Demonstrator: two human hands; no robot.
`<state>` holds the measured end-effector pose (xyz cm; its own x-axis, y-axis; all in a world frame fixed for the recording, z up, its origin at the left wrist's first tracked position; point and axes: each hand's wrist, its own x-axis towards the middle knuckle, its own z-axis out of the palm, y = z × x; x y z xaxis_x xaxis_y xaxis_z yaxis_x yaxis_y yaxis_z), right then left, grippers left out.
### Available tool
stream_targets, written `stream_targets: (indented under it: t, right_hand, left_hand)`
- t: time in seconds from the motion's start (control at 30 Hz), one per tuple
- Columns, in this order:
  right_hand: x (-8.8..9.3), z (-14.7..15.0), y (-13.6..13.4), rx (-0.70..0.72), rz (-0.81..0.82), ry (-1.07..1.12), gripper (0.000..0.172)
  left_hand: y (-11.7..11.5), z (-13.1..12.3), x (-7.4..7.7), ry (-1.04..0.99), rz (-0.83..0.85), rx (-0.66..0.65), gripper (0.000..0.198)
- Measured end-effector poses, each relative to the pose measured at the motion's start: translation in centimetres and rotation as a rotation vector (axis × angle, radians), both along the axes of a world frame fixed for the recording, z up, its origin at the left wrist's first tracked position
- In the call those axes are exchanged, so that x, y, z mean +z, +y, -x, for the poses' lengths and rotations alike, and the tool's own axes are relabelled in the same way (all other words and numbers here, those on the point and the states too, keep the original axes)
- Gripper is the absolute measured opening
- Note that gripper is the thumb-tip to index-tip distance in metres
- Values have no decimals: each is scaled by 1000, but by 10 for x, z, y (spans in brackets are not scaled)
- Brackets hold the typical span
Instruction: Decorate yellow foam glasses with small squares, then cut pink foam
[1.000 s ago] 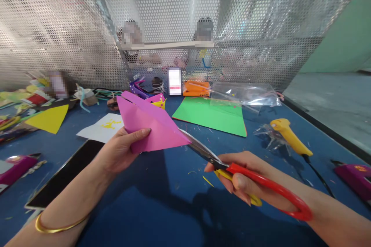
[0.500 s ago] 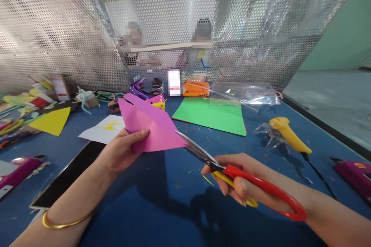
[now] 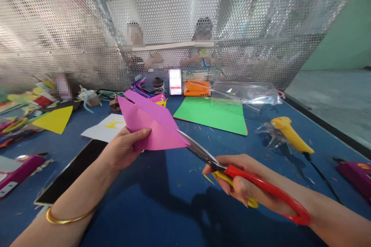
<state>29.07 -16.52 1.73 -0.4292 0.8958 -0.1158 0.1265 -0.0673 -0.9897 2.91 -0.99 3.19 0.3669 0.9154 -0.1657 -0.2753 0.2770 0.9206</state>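
Pinched between the thumb and fingers of my left hand [image 3: 127, 144] is a folded pink paper [image 3: 153, 127], raised over the blue table. My right hand [image 3: 240, 177] is wrapped round scissors [image 3: 266, 189] with red and yellow handles. The scissor blades point up and left, and their tips meet the paper's right corner. How far the lower blade reaches is hidden behind the paper. A thin yellow strip lies by my right fingertips.
Green paper [image 3: 214, 115] lies beyond the scissors, with a clear plastic bag [image 3: 246, 94] behind it. A yellow glue gun [image 3: 292, 135] rests at right. Near my left forearm are a black tablet [image 3: 72, 173], white paper [image 3: 106, 127] and a magenta tool [image 3: 21, 173].
Both hands keep their holds and nearly their places. The whole view has shifted slightly, so the table items appear a little further right.
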Motion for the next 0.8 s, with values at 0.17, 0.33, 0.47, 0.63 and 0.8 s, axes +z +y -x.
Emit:
stream_targets:
  t: [0.17, 0.33, 0.47, 0.63, 0.8]
  right_hand:
    - [5, 2, -1, -27, 35, -22, 70]
    - [2, 2, 1, 4, -5, 14, 62]
    - [0, 2, 2, 18, -15, 41, 61]
    - [0, 2, 2, 8, -7, 65, 57]
    - [-2, 4, 2, -13, 3, 81, 59]
  left_hand:
    - [4, 0, -5, -7, 0, 22, 40]
    - [3, 1, -4, -19, -8, 19, 36]
    - [3, 1, -4, -21, -5, 13, 35]
    - [4, 2, -4, -7, -10, -1, 34]
    - [3, 3, -4, -1, -5, -11, 38]
